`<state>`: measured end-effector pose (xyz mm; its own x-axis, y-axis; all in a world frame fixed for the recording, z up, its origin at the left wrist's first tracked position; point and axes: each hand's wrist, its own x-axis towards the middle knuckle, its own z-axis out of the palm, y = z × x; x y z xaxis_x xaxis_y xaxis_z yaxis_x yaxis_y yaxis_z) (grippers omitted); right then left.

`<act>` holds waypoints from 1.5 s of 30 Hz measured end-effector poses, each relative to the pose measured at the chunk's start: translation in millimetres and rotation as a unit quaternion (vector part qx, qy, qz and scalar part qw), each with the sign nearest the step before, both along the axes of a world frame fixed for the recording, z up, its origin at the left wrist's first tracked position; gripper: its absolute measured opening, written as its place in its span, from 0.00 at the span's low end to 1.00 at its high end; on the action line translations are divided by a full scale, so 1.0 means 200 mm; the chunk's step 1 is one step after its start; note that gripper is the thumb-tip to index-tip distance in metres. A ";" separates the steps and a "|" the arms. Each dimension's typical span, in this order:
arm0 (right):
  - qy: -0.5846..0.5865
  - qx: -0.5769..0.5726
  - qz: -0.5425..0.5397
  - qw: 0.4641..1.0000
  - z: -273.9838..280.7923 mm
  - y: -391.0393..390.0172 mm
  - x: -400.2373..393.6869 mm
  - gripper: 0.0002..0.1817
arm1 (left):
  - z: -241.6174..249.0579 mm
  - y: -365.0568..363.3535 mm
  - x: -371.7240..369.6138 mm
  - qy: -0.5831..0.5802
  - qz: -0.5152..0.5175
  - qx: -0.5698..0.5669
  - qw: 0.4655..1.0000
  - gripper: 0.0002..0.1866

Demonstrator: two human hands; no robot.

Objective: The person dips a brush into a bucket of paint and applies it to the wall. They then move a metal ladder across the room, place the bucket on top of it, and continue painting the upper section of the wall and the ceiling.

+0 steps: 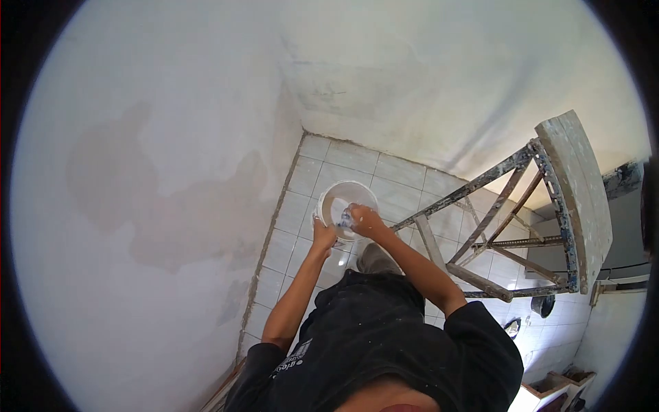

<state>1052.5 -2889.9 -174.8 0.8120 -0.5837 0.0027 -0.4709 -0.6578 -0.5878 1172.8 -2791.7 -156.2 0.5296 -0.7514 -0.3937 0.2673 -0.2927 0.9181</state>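
Observation:
A white round bucket (328, 193) is in front of my body, above the tiled floor, with pale material inside it. My left hand (324, 235) grips the bucket's left near side, with the fingers curled at its rim and wall. Inside the bucket's right side, my right hand (364, 221) is closed around a small blue-and-white tool (345, 218). Its kind is hard to tell, since my fingers and the bucket hide most of it. White smears mark both hands.
A paint-spattered metal trestle (504, 161) with a wooden plank (580, 199) on top stands close on my right. A patchy plastered wall (171, 206) rises on the left, and another meets it ahead. Farther right, a black bucket (543, 305) sits on the tiles.

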 end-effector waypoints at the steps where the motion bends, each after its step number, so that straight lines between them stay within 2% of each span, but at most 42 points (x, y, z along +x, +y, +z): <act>1: -0.033 0.011 -0.019 0.999 0.04 -0.04 0.02 0.17 | -0.02 -0.03 0.02 0.002 -0.006 0.003 1.000 0.26; 3: -0.064 0.022 -0.037 0.997 0.12 -0.14 0.05 0.16 | -0.01 -0.10 0.05 -0.007 -0.005 0.001 1.000 0.27; 5: -0.092 -0.025 -0.115 0.989 0.13 -0.25 0.08 0.14 | -0.05 -0.20 0.11 -0.015 -0.004 0.002 1.000 0.28; 7: -0.071 -0.023 -0.141 0.987 0.06 -0.37 0.15 0.14 | -0.18 -0.33 0.21 -0.138 -0.056 -0.053 0.987 0.28; 8: -0.051 -0.025 -0.164 0.985 0.04 -0.43 0.16 0.14 | -0.19 -0.40 0.22 -0.135 -0.056 -0.048 0.988 0.28; 11: -0.085 -0.018 -0.193 0.977 0.04 -0.61 0.26 0.14 | -0.05 -0.59 0.31 -0.132 -0.059 -0.030 0.989 0.31; 13: -0.120 -0.006 -0.225 0.967 0.13 -0.68 0.31 0.14 | -0.03 -0.73 0.37 -0.287 -0.084 -0.062 0.952 0.32; 14: -0.148 0.002 -0.245 0.958 0.16 -0.73 0.32 0.15 | -0.03 -0.82 0.41 -0.289 -0.092 -0.064 0.951 0.32; 16: -0.157 -0.017 -0.238 0.958 0.05 -0.85 0.36 0.15 | -0.09 -0.89 0.46 -0.122 -0.106 -0.074 0.984 0.33; 17: -0.167 -0.037 -0.224 0.959 -0.02 -0.89 0.37 0.16 | -0.13 -0.92 0.49 -0.122 -0.115 -0.065 0.984 0.33; 19: -0.167 -0.028 -0.259 0.951 -0.02 -0.94 0.39 0.16 | -0.17 -1.01 0.55 -0.263 -0.129 -0.055 0.955 0.26; 23: -0.149 -0.049 -0.307 0.939 -0.09 -1.05 0.44 0.16 | -0.19 -1.16 0.56 -0.241 -0.125 -0.085 0.958 0.25; 27: -0.174 -0.006 -0.362 0.916 0.02 -1.13 0.47 0.13 | -0.17 -1.33 0.60 -0.261 -0.168 -0.064 0.948 0.24; 29: -0.234 -0.030 -0.420 0.876 -0.02 -1.16 0.45 0.09 | -0.18 -1.40 0.65 -0.282 -0.183 -0.061 0.940 0.23; 30: -0.233 -0.034 -0.434 0.870 0.00 -1.18 0.46 0.09 | -0.20 -1.45 0.69 -0.182 -0.190 -0.031 0.964 0.22; 31: -0.331 0.090 -0.514 0.786 0.05 -1.20 0.46 0.09 | -0.17 -1.52 0.70 -0.081 -0.194 0.001 0.978 0.21; 32: -0.420 0.209 -0.573 0.672 0.08 -1.22 0.47 0.10 | -0.13 -1.58 0.72 -0.082 -0.209 -0.001 0.974 0.21; 33: -0.517 0.260 -0.579 0.574 0.04 -1.26 0.48 0.09 | 0.01 -1.63 0.73 -0.009 -0.225 0.017 0.974 0.23; 34: -0.524 0.252 -0.588 0.562 -0.01 -1.29 0.48 0.09 | 0.09 -1.69 0.75 0.062 -0.240 0.038 0.968 0.26; 36: -0.618 0.269 -0.592 0.441 -0.07 -1.33 0.50 0.12 | 0.00 -1.81 0.85 0.039 -0.280 0.038 0.958 0.26; 37: -0.663 0.249 -0.552 0.440 -0.07 -1.34 0.52 0.11 | -0.01 -1.89 0.88 0.023 -0.299 0.029 0.954 0.27; 38: -0.669 0.240 -0.557 0.430 -0.07 -1.35 0.56 0.11 | -0.01 -1.94 0.92 0.019 -0.313 0.030 0.949 0.27; 40: -0.702 0.205 -0.570 0.374 -0.10 -1.40 0.61 0.13 | 0.07 -2.06 0.96 0.009 -0.349 0.055 0.936 0.27; 41: -0.708 0.193 -0.573 0.366 -0.12 -1.44 0.63 0.13 | 0.13 -2.12 0.97 0.006 -0.363 0.051 0.931 0.27; 43: -0.526 0.133 -0.734 0.408 -0.12 -1.48 0.70 0.15 | 0.19 -2.21 1.01 0.021 -0.387 0.092 0.917 0.28; 44: -0.527 0.128 -0.740 0.398 -0.12 -1.47 0.72 0.15 | 0.16 -2.25 1.02 0.020 -0.398 0.095 0.912 0.28; 45: -0.438 0.123 -0.774 0.440 0.12 -1.46 0.77 0.21 | 0.08 -2.29 1.04 -0.006 -0.411 0.058 0.910 0.28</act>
